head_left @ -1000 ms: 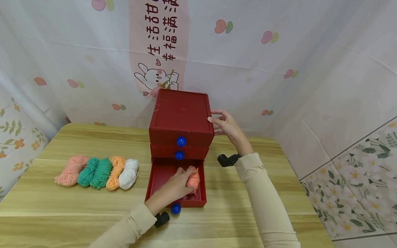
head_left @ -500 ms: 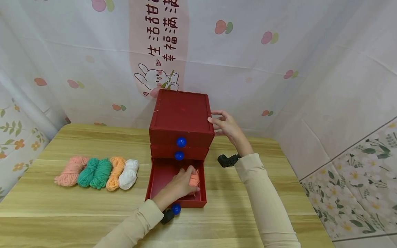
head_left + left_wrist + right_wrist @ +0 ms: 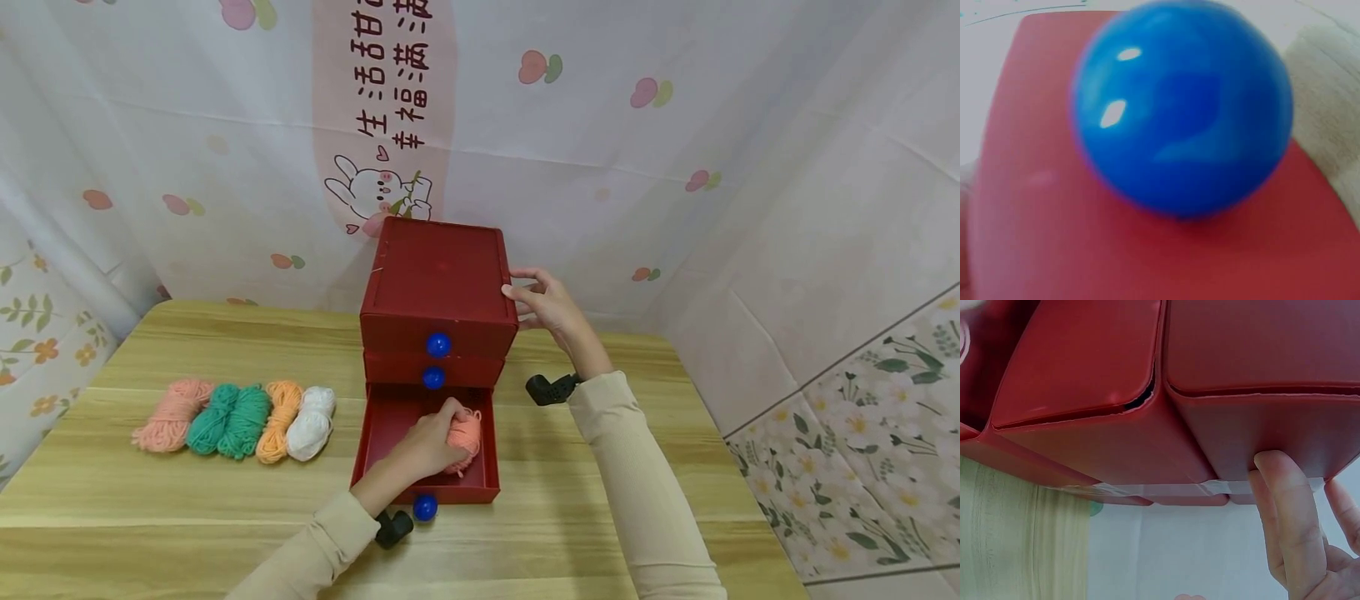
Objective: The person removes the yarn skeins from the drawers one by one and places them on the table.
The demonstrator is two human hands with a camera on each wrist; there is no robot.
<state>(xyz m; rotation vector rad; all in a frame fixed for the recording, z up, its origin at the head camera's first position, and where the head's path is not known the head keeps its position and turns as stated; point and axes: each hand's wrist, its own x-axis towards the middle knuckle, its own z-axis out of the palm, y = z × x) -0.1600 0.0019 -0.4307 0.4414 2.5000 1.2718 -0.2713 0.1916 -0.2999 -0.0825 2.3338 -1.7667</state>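
Note:
In the head view, a bundle of coral yarn (image 3: 465, 437) lies in the pulled-out bottom drawer (image 3: 491, 477) of a red drawer cabinet (image 3: 442, 271). My left hand (image 3: 429, 443) reaches over the drawer front and grips the bundle from its left side, fingertips partly hidden. Filling much of the left wrist view is the drawer's blue ball knob (image 3: 1182, 112). Against the cabinet's right side, my right hand (image 3: 553, 310) rests with extended fingers. The right wrist view shows its fingertips (image 3: 1279, 464) touching the red side wall.
Left of the cabinet, pink yarn (image 3: 176, 415), green yarn (image 3: 228, 419), orange yarn (image 3: 282, 421) and white yarn (image 3: 311, 423) lie in a row on the wooden table (image 3: 187, 517). Two upper drawers with blue knobs (image 3: 438, 344) are closed. A printed curtain (image 3: 570, 167) hangs behind.
My left hand moved right over the coral yarn, then back a little left, and the bundle shifted slightly left with it inside the drawer. My right hand stayed still.

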